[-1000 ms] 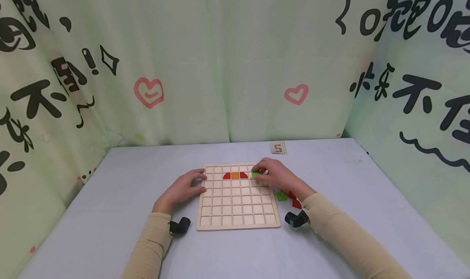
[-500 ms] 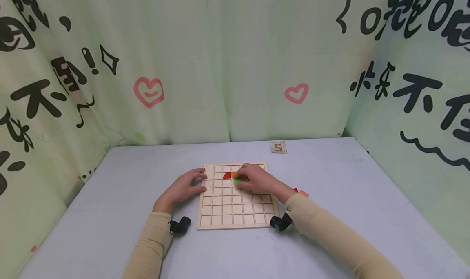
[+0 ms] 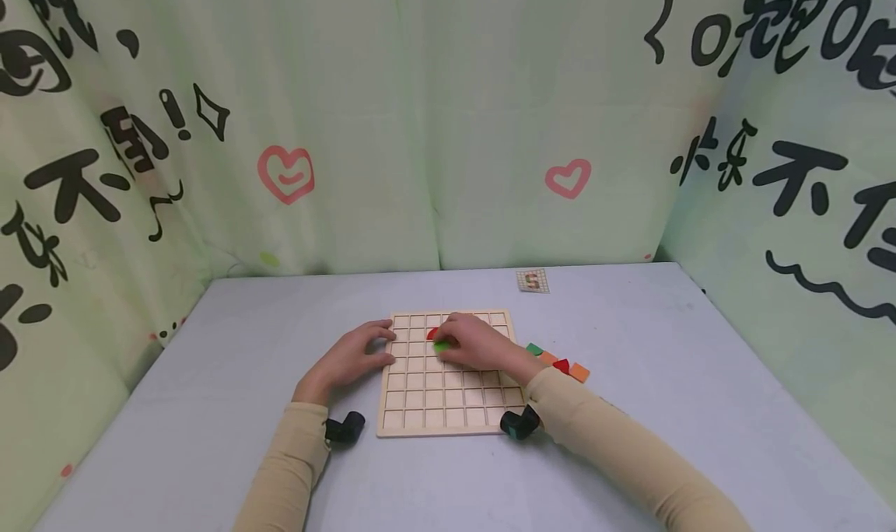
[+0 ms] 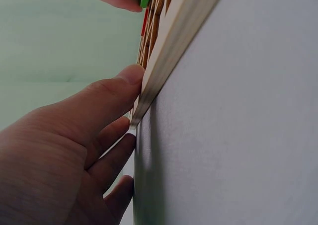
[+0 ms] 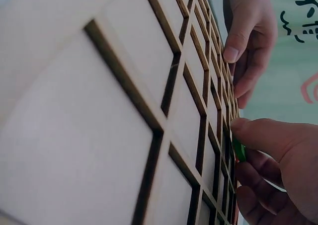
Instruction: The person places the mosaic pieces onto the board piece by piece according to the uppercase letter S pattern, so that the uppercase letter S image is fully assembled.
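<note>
A light wooden grid board (image 3: 425, 431) lies on the table, divided into small square cells. At its left edge rests my left hand (image 3: 353, 358), thumb and fingertips touching the rim; the left wrist view shows the thumb (image 4: 130, 75) against the side of the frame. My right hand (image 3: 479, 342) pinches a light green tile (image 3: 441, 347) over the upper part of the grid. That tile (image 5: 239, 150) shows between thumb and fingers in the right wrist view. A red piece (image 3: 432, 334) sits in a cell just beyond it, and the hand hides the cells to its right.
Loose pieces lie right of the board: a dark green one (image 3: 534, 349), an orange one (image 3: 548, 358), a red one (image 3: 561, 366) and another orange one (image 3: 579, 372). A small printed card (image 3: 533, 281) lies near the table's back edge. Printed curtains (image 3: 434, 127) surround the table.
My right hand has carried the light green tile leftward from the board's upper right and now covers the orange piece in the grid. The left hand has stayed at the board's edge.
</note>
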The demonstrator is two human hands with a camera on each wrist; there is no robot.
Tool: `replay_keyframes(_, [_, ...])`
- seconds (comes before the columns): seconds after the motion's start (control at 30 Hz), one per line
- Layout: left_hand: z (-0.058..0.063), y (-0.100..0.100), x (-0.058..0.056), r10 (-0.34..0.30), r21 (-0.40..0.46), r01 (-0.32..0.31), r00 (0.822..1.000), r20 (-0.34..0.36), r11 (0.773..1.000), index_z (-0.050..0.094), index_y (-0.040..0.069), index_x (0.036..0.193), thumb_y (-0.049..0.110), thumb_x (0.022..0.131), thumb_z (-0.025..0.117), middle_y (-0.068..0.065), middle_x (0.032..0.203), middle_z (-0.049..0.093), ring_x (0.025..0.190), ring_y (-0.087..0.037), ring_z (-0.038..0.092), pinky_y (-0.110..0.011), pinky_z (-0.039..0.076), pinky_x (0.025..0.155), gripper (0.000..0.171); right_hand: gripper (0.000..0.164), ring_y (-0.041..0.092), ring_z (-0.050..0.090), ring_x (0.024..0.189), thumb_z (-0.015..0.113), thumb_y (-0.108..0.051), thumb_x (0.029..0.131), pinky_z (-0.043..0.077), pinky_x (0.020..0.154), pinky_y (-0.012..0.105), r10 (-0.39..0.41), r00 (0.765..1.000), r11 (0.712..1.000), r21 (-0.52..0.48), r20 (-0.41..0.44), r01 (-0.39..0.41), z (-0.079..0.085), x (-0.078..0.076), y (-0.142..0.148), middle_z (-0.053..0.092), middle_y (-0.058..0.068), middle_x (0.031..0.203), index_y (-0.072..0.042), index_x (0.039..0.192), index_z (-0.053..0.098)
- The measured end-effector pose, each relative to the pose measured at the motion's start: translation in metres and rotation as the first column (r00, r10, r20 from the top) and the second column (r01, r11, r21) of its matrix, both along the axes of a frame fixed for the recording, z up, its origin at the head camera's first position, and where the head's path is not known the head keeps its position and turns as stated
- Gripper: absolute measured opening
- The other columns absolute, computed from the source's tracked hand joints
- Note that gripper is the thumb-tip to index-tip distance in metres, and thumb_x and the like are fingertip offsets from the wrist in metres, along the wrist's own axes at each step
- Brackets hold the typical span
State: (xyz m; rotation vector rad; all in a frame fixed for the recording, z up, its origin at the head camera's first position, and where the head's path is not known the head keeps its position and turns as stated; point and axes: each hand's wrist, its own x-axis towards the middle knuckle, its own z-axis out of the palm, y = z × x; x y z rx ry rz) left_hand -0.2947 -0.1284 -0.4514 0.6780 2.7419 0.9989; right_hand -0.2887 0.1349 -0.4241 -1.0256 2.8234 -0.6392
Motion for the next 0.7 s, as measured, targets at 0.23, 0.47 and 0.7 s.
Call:
replay_keyframes(0.23, [0.002,-0.001,0.001,0.000,0.014,0.000,1.000,0.003,1.000,0.064,0.003,0.127,0.018,0.093,0.072,-0.017,0.154,0.046,0.146,-0.038,0.037,-0.052,0.031,0.121,0.038,0.021,0.017,0.059,0.091,0.070,-0.016,0.094,0.053,0.083,0.032,-0.007,1.000,1.000,0.004,0.001,0.007,-0.001,0.001,-0.005,0.066,0.007,0.106,-0.005,0.112,0.073])
replay_keyframes(0.47, [0.001,-0.001,-0.001,0.005,0.016,-0.005,1.000,0.012,1.000,0.064,0.002,0.126,0.019,0.093,0.072,-0.018,0.154,0.045,0.146,-0.038,0.037,-0.053,0.030,0.121,0.038,0.021,0.019,0.061,0.093,0.071,-0.015,0.093,0.054,0.085,0.033,-0.016,0.999,1.000,-0.016,-0.043,0.015,-0.004,-0.001,-0.009,0.066,0.008,0.104,-0.003,0.111,0.073])
replay_keyframes(0.7, [0.001,-0.002,0.001,-0.014,0.020,0.015,1.000,-0.015,1.000,0.065,0.002,0.124,0.018,0.093,0.071,-0.019,0.153,0.047,0.145,-0.039,0.038,-0.053,0.031,0.120,0.036,0.022,0.017,0.060,0.091,0.072,-0.018,0.094,0.054,0.083,0.032,-0.035,0.998,0.999,-0.019,-0.047,0.034,-0.005,0.000,-0.014,0.066,0.006,0.102,-0.004,0.110,0.072])
